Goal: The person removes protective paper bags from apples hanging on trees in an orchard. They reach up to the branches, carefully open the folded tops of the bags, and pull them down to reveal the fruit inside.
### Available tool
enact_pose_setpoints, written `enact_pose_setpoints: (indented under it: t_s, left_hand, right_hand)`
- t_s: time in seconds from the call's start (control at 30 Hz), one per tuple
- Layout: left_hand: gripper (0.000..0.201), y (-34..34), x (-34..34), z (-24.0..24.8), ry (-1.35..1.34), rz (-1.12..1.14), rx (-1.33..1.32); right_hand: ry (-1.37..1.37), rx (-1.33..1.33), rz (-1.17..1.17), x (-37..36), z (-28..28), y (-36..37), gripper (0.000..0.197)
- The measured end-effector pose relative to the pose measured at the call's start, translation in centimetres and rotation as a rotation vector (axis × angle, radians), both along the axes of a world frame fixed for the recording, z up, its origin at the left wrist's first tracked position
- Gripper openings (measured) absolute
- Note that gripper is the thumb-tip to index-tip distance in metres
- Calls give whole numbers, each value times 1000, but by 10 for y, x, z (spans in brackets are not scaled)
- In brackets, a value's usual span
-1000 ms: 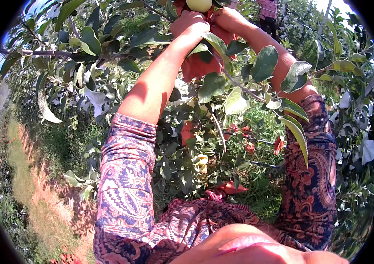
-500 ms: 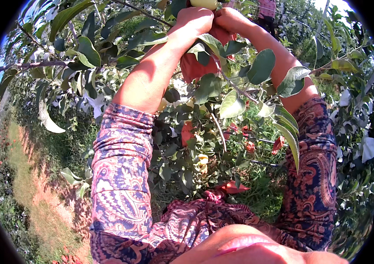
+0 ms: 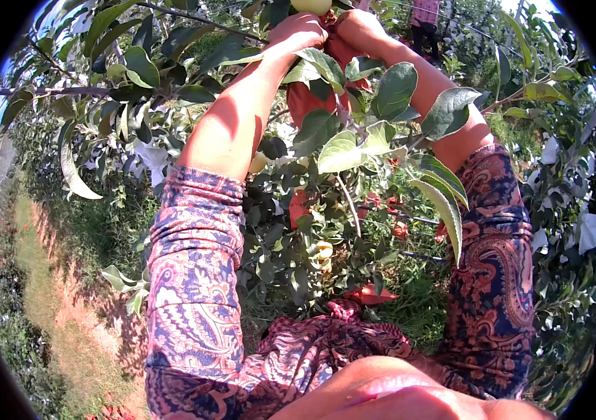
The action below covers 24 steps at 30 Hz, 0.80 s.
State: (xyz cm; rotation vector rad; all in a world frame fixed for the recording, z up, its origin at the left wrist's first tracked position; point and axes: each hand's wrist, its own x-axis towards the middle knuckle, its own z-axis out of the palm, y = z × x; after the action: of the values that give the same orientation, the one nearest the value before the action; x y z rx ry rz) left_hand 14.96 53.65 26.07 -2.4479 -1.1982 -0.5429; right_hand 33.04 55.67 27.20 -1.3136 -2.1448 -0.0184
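Observation:
Both my arms reach up to a pale yellow-green apple (image 3: 311,5) at the top edge of the head view. My left hand (image 3: 299,31) is closed just below the apple. Beside it my right hand (image 3: 361,32) is closed too, the two nearly touching. Red fruit-bag paper (image 3: 340,50) shows between them and appears pinched in their fingers, though the fingertips are mostly hidden. More of the red paper (image 3: 308,102) hangs lower, partly behind leaves (image 3: 396,91) on a twig in front of my right forearm.
Leafy branches (image 3: 67,92) cross at the left. Several white bags (image 3: 590,232) hang among the trees. Below are more pale fruit (image 3: 324,250) and a loose red bag (image 3: 370,295). Another person (image 3: 425,21) stands at the far top right. A bare-soil path (image 3: 77,308) runs along the left.
Both hands have shifted slightly left, and a gap with red paper has opened between them. The leafy twig in front has swung left.

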Motion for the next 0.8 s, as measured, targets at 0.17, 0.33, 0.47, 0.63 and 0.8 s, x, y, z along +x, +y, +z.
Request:
enact_pose_setpoints:
  t_s: [0.17,0.33,0.47,0.63,0.8]
  left_hand:
    - [23,-39,29,1,-296,186,-23]
    - [26,-55,40,-2,-364,212,48]
    - [29,-48,28,-18,-299,164,35]
    - [24,-64,22,-32,-100,-58,338]
    - [16,-75,16,-39,-164,-157,488]
  right_hand:
    - [-31,116,-85,6,-18,4,24]
    - [-207,254,-154,12,-14,14,20]
    - [-159,239,-174,13,-20,17,21]
    - [206,44,-266,15,-16,15,27]
    - [345,-34,-251,20,-12,1,29]
